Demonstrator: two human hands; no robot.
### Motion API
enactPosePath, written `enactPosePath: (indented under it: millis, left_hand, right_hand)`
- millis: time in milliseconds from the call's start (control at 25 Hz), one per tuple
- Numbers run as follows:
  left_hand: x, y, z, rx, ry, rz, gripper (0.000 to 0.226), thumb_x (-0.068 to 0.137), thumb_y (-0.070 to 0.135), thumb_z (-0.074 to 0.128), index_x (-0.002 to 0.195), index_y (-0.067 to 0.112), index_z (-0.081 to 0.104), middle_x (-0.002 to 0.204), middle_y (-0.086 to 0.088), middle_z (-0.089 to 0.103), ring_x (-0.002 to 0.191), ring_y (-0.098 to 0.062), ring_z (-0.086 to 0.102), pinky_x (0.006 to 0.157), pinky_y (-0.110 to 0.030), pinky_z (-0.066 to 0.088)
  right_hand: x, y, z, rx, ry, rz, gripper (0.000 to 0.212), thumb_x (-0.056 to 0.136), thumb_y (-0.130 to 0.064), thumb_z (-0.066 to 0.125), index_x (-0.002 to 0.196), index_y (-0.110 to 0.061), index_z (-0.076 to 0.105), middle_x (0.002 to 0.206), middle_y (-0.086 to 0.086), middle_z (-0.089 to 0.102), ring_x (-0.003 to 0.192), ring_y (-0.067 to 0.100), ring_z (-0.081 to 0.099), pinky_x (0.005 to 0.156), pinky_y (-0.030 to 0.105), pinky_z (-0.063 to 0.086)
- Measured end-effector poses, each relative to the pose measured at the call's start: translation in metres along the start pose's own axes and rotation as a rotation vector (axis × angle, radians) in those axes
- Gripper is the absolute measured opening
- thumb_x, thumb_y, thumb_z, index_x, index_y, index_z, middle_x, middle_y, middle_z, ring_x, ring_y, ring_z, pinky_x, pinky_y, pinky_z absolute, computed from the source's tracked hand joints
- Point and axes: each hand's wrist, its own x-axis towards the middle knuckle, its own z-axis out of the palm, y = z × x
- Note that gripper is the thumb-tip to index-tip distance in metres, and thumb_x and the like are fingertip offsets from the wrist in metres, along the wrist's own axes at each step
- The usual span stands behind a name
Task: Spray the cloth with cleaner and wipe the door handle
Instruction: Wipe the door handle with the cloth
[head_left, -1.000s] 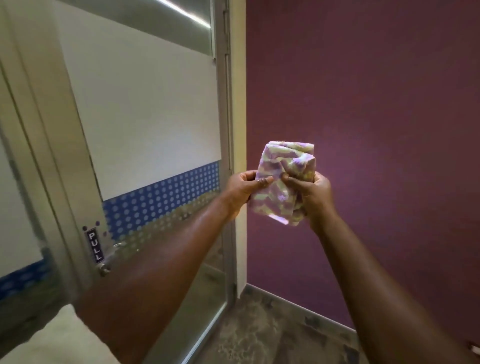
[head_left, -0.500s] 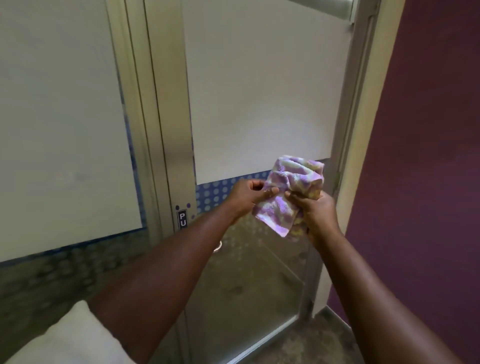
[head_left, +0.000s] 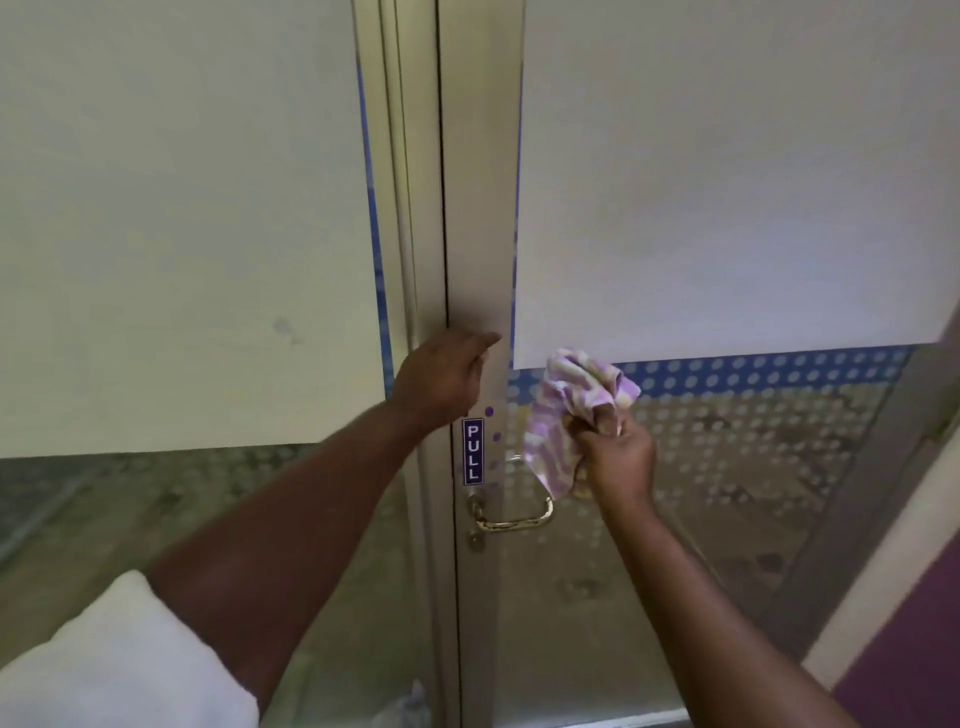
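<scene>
- cloth (head_left: 574, 415): purple-and-cream patterned, bunched in right hand (head_left: 615, 460), loose tail hanging onto the upper part of the door handle (head_left: 514, 512); probably soft, light and limp, so it likely needs wadding into a firm pad in the palm before pressing on.
- right hand: fist closed around the cloth's middle, fingers curled tight, just right of the handle.
- door handle: brass-coloured D-shaped pull on the door's left stile, below the PULL sign (head_left: 472, 451); looks rigid, smooth, likely slippery when wet. Best taken by wrapping the cloth around the bar and sliding along it.
- left hand (head_left: 441, 376): loosely open, holds nothing, fingertips on the metal door frame (head_left: 478, 208) above the sign.
- no cleaner bottle in view.
</scene>
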Motion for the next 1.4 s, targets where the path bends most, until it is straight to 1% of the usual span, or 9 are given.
enactPosePath:
  millis: [120,200,360,560,760,1040,1120,1240,1400]
  left_hand:
    - [0.007,-0.020,0.001,0.215,-0.004,0.300,0.050,0.103,0.008,0.052,0.153,0.005,0.050,0.162,-0.016,0.044,0.155,-0.034,0.034,0.126,-0.051,0.030]
    - [0.010,-0.032,0.004,0.327,0.035,0.375,0.057,0.104,0.012,0.048,0.159,0.003,0.037,0.169,-0.018,0.028,0.159,-0.037,0.021,0.129,-0.054,0.020]
    - [0.009,-0.059,0.016,0.450,0.153,0.396,0.061,0.106,0.017,0.049,0.161,-0.001,0.029,0.169,-0.023,0.025,0.158,-0.040,0.023,0.129,-0.053,0.016]
    - [0.015,-0.074,0.032,0.540,0.206,0.430,0.071,0.101,0.021,0.056,0.161,-0.002,0.027,0.170,-0.021,0.025,0.158,-0.038,0.022,0.131,-0.051,0.010]
    - [0.017,-0.081,0.035,0.549,0.244,0.476,0.060,0.104,0.015,0.040,0.161,-0.001,0.028,0.169,-0.020,0.029,0.158,-0.036,0.024,0.131,-0.049,0.006]
    - [0.018,-0.080,0.036,0.539,0.270,0.466,0.055,0.110,0.019,0.043,0.160,0.001,0.032,0.168,-0.018,0.032,0.156,-0.035,0.029,0.130,-0.048,0.012]
    - [0.018,-0.079,0.037,0.549,0.275,0.470,0.055,0.110,0.019,0.042,0.160,0.000,0.032,0.167,-0.019,0.033,0.156,-0.035,0.030,0.129,-0.048,0.012]
    - [0.018,-0.080,0.039,0.552,0.280,0.479,0.054,0.111,0.020,0.040,0.160,0.001,0.031,0.167,-0.019,0.032,0.156,-0.035,0.030,0.130,-0.048,0.012]
    - [0.019,-0.083,0.041,0.542,0.294,0.477,0.054,0.111,0.019,0.038,0.161,0.000,0.029,0.168,-0.019,0.031,0.157,-0.035,0.027,0.131,-0.048,0.008]
  right_hand:
    - [0.002,0.022,0.030,-0.066,0.000,-0.037,0.014,0.086,-0.022,0.082,0.098,-0.022,0.076,0.075,-0.016,0.076,0.067,0.001,0.068,0.057,0.018,0.051]
    - [-0.002,0.029,0.044,-0.104,0.035,-0.099,0.019,0.087,-0.033,0.079,0.105,-0.026,0.077,0.083,-0.017,0.077,0.073,-0.002,0.070,0.061,0.019,0.053]
    - [0.002,0.044,0.063,-0.155,0.058,-0.393,0.032,0.089,-0.035,0.075,0.119,-0.025,0.073,0.110,-0.021,0.073,0.102,-0.003,0.068,0.079,0.011,0.050]
    - [0.007,0.089,0.088,-0.472,-0.015,-0.580,0.039,0.083,-0.016,0.081,0.121,-0.014,0.072,0.123,-0.001,0.065,0.111,0.020,0.063,0.089,0.034,0.055]
    - [0.003,0.122,0.110,-0.678,-0.111,-0.808,0.036,0.084,-0.008,0.078,0.120,-0.011,0.074,0.123,0.013,0.068,0.112,0.032,0.064,0.090,0.044,0.051]
    - [-0.037,0.175,0.090,-0.891,-0.268,-0.759,0.039,0.070,-0.011,0.084,0.108,-0.016,0.080,0.112,0.010,0.071,0.105,0.034,0.066,0.093,0.042,0.046]
    - [-0.042,0.180,0.088,-0.879,-0.258,-0.723,0.030,0.073,-0.013,0.080,0.104,-0.015,0.080,0.109,0.008,0.070,0.103,0.032,0.065,0.092,0.039,0.045]
    - [-0.038,0.173,0.094,-0.885,-0.246,-0.718,0.042,0.067,-0.007,0.089,0.107,-0.014,0.080,0.110,0.009,0.071,0.104,0.031,0.064,0.091,0.041,0.048]
    - [-0.014,0.140,0.110,-0.847,-0.123,-0.816,0.043,0.077,-0.010,0.087,0.119,-0.014,0.078,0.118,0.013,0.070,0.111,0.033,0.063,0.092,0.045,0.046]
